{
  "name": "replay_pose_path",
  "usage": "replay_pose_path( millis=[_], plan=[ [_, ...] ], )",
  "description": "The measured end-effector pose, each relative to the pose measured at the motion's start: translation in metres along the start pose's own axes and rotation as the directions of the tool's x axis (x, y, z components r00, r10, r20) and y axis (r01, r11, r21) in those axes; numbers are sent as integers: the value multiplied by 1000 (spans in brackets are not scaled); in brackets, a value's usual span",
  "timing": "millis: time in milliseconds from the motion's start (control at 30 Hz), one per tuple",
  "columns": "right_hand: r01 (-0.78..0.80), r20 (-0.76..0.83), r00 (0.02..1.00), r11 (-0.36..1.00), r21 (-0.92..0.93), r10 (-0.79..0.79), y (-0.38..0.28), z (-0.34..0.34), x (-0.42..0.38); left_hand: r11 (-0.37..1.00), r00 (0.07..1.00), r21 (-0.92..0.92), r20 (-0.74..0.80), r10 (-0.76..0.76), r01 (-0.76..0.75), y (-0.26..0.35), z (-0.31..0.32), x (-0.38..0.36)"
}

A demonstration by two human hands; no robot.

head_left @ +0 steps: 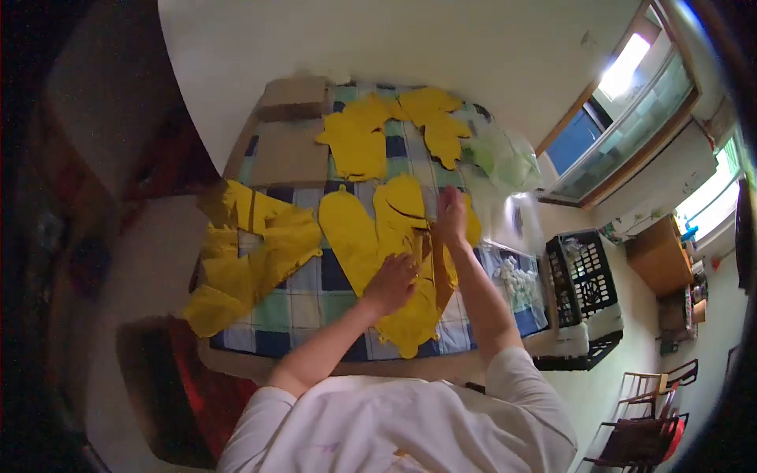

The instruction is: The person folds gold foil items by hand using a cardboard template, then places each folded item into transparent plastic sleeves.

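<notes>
Two hands press flat on yellow cut fabric pieces on a checked tablecloth.
Left hand [389, 282] lies open, palm down, on the nearest yellow piece [410, 315]; right hand [452, 214] rests open farther up it, gripping nothing.

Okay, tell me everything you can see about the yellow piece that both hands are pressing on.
The yellow piece is a flat cut-out of what looks like thin fabric or felt, with rounded lobed edges. It lies on the checked cloth near the table's front edge, partly overlapping other yellow cut-outs. The left hand rests palm down on its middle; the right hand presses farther up, where a brown strip, perhaps a ruler, lies across it. Whether it is one layer or several cannot be told.
</notes>
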State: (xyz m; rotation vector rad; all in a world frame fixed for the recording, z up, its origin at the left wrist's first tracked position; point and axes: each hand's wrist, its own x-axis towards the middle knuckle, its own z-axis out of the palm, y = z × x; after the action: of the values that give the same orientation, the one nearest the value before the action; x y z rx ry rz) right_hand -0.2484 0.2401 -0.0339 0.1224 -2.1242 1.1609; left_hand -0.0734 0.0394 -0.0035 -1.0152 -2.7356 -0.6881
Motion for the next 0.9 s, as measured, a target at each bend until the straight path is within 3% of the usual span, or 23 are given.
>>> replay_pose_path(
  millis=[67, 133, 233, 367, 467, 567, 667, 767, 900],
  plan=[
    [-114, -22, 993, 992, -50, 113, 0, -49, -24, 999, 998, 19, -45, 44, -43, -7, 11, 0],
    [-221, 19, 969, 901, -374, 245, -59, -111, -46, 998, 995, 3, -75, 62, -62, -10, 18, 1],
    [-230, 86, 931, 754, -616, 355, -56, -129, -78, 998, 995, -30, -83, 55, -58, -9, 11, 0],
    [-411, 61, 863, 767, -492, 501, -67, -121, -78, 998, 996, -24, -72, 51, -53, -4, 6, -1],
    [-412, 44, 879, 803, -431, 475, -69, -116, -77, 998, 995, -10, -84, 53, -54, -6, 7, 2],
    [-398, 10, 901, 837, -377, 433, -63, -110, -79, 999, 997, -17, -60, 45, -46, -5, 6, 1],
    [-359, 4, 931, 916, -182, 366, -48, -102, -81, 999, 998, -17, -44, 41, -42, -5, 4, 2],
    [-177, 32, 983, 979, -105, 181, -84, -89, -70, 999, 996, -17, -70, 46, -47, -7, 8, 1],
    [-220, 291, 930, 974, -49, 224, -160, -72, -61, 1000, 997, -20, -70, 15, -16, -4, 10, 1]
  ],
)
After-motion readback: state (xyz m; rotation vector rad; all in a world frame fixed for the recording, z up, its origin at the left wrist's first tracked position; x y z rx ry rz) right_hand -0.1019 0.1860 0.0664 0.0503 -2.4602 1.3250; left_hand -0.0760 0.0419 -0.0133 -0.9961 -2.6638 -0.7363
